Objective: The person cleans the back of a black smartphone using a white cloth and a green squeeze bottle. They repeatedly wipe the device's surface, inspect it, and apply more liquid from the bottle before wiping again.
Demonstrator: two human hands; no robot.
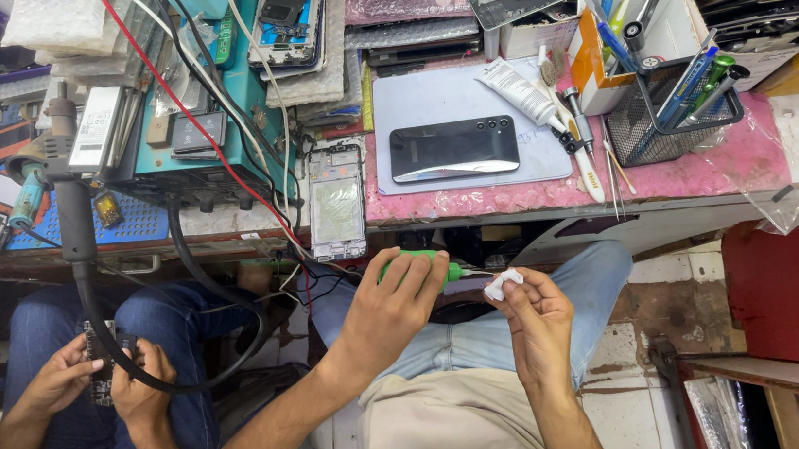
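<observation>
Left hand (pixel 397 298) of ours is closed around a green-handled screwdriver (pixel 423 263), held level over our lap just below the counter's front edge, its thin metal tip pointing toward the other hand. Our right hand (pixel 533 314) pinches a small white piece (pixel 502 284) between thumb and fingertips, right at the tip of the tool; we cannot tell what the piece is.

On the counter (pixel 707 170), covered in pink plastic, a dark phone (pixel 453 148) lies back up on a pale grey mat (pixel 468 120), near the front edge and just above our hands. A bare phone frame (pixel 336 201) lies to the left of the mat, its lower end reaching over the front edge. A white tube (pixel 518 91) rests at the mat's right side, and a black mesh holder (pixel 667 116) full of pens and tools stands further right.

At the left edge of the view, another person's two hands (pixel 102 380) hold a small dark board over blue-jeaned knees, with a black hose looping past them up to a teal work station (pixel 205 126) on the counter's left part.
</observation>
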